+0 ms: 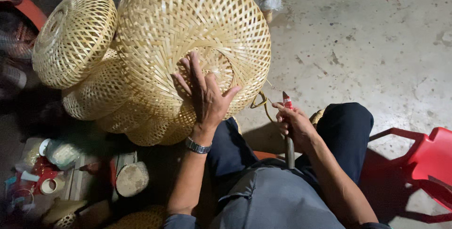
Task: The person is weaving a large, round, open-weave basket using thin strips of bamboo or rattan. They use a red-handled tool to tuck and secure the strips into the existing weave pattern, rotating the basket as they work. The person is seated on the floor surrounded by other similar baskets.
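Observation:
A large round woven bamboo basket point(188, 26) rests in front of my knees, its dimpled end facing me. My left hand point(203, 94) lies flat on that end, fingers spread, with a metal watch on the wrist. My right hand point(293, 124) is closed around a slim tool point(287, 101) with a red tip pointing up and a grey handle running down to my lap. The tool's tip is a short way right of the basket, not touching it.
More woven baskets are piled at the left point(75, 38) and under the big one point(101, 94). A red plastic chair point(431, 156) stands at the right. Tape rolls, tubs and clutter point(44, 172) sit at lower left. A small wrapped item point(270, 0) lies on the concrete floor.

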